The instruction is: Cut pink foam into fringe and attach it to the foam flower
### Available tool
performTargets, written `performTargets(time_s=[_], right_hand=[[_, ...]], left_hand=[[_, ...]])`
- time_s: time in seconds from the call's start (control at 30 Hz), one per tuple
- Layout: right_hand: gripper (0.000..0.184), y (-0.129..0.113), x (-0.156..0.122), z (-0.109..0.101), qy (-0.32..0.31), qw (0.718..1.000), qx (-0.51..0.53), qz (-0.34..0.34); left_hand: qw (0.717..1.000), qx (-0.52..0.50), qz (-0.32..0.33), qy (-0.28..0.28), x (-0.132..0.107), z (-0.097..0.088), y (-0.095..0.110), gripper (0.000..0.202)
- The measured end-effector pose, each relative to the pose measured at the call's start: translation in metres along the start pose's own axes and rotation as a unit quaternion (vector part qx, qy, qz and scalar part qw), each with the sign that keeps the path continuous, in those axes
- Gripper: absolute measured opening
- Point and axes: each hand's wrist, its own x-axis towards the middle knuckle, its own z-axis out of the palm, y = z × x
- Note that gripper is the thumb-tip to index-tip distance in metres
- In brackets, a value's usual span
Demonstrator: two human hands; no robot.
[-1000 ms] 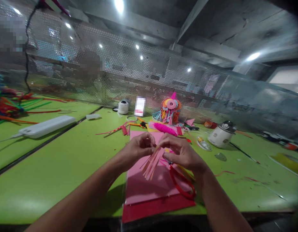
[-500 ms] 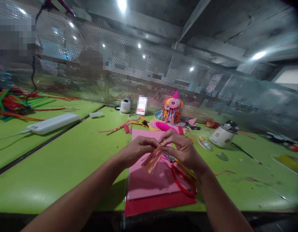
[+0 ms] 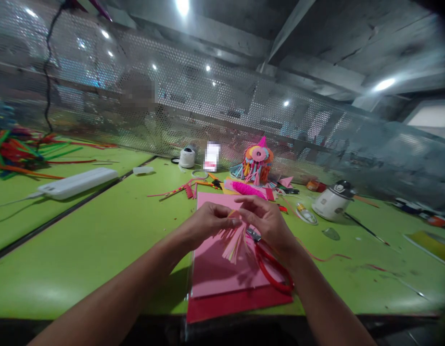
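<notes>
My left hand [image 3: 207,222] and my right hand [image 3: 267,222] meet above a pink sheet [image 3: 222,269], both pinching the top of a fringed strip of pink and orange paper [image 3: 235,241] whose cut strands hang down between them. The pink sheet lies on a red sheet [image 3: 240,303] at the near edge of the green table [image 3: 99,240]. Red-handled scissors [image 3: 271,264] rest on the sheets just under my right wrist.
A colourful fringed paper ornament [image 3: 256,166] stands at the back by the perforated metal screen [image 3: 208,115]. A white glue pot [image 3: 332,202], a roll of tape [image 3: 186,157], a white power strip [image 3: 78,182] and scattered paper strips [image 3: 20,154] lie around.
The fringe has turned from slanting sideways to hanging straight down. My right hand has dropped a little and my fingers have shifted along the strip's top.
</notes>
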Motion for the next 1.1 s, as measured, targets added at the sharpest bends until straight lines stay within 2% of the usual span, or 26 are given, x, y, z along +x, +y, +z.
performTargets(time_s=[0.1,0.2,0.3,0.5,0.77,0.93,1.1], right_hand=[[0.024,0.0002,0.0011,0.0001,0.031,0.997,0.055,0.034],[0.025,0.0009,0.0014,0.0006,0.018,0.995,0.072,0.072],[0.021,0.0036,0.0011,0.0024,0.014,0.996,0.054,0.071],[0.015,0.0069,0.0006,0.0033,0.035,0.997,0.036,0.06],[0.015,0.0039,0.0008,0.003,0.034,0.998,0.009,0.06],[0.014,0.0056,0.001,0.0022,0.035,0.996,0.035,0.07],[0.016,0.0051,0.001,0.0021,0.036,0.995,0.049,0.082]], left_hand=[[0.999,-0.026,-0.001,0.025,0.0016,-0.0008,-0.0016,0.03],[0.996,-0.064,0.015,0.064,0.0036,-0.0013,-0.004,0.025],[0.991,-0.097,0.035,0.081,0.0051,-0.0016,-0.0058,0.023],[0.993,-0.103,0.007,0.06,0.0056,-0.0002,-0.0057,0.019],[0.998,-0.032,0.0,0.056,0.0063,0.0007,-0.0069,0.023],[0.997,-0.05,0.007,0.051,0.0067,0.0018,-0.0064,0.02],[0.994,-0.096,-0.022,0.056,0.0067,0.0038,-0.006,0.017]])
